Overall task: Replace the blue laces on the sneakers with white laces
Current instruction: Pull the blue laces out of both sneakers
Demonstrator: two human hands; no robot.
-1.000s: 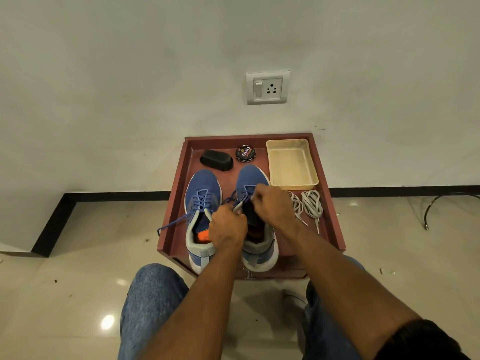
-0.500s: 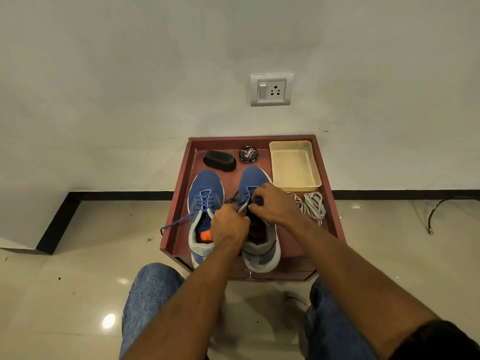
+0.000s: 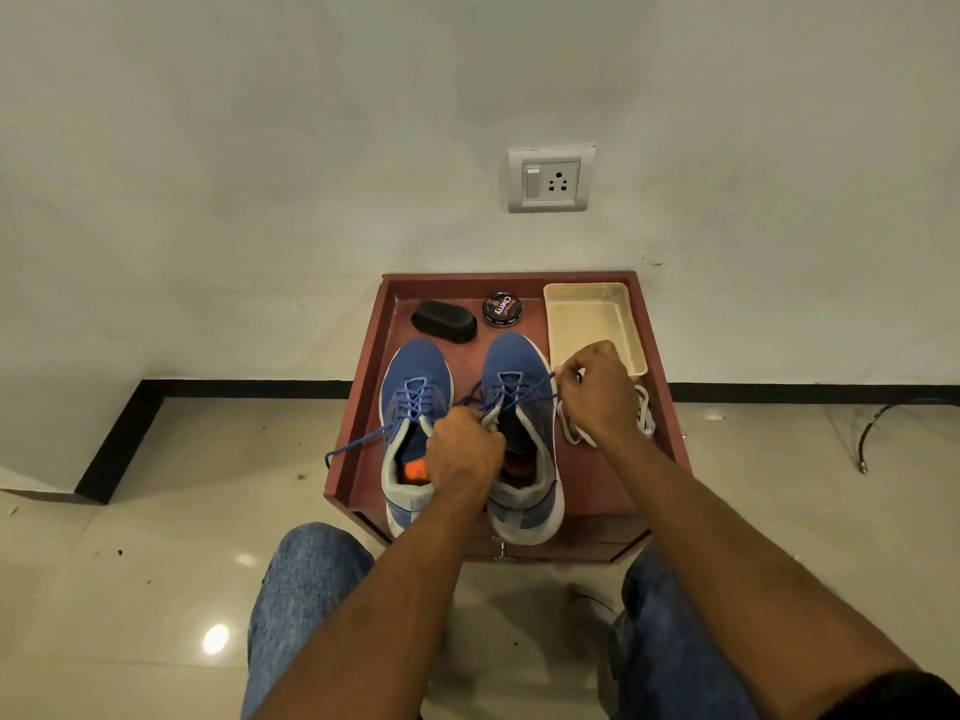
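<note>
My right hand (image 3: 597, 394) has swung out from over the right sneaker (image 3: 519, 439) to the right of centre, and it pinches a strand of that shoe's blue lace (image 3: 524, 392), drawn taut from the eyelets toward the pale tray (image 3: 631, 324). Half a second ago that hand sat close against the tongue; now the lace runs out in a line, which I read as the lace end coming free of the upper eyelets. My left hand (image 3: 465, 449) is curled at the collar of the same shoe just below centre, gripping the tongue or lace there, though I cannot tell exactly which.

The left sneaker (image 3: 410, 428) sits touching its mate on the red-brown desk (image 3: 358, 459), fully laced apart from a loose blue end (image 3: 353, 446) trailing over the desk's left rim. The white laces (image 3: 644, 413) lie bundled at the right, partly behind my right wrist, untouched.

So I judge the task barely begun: one shoe is partly unthreaded, several crossings remain near its toe, and no white lace is in yet.
</note>
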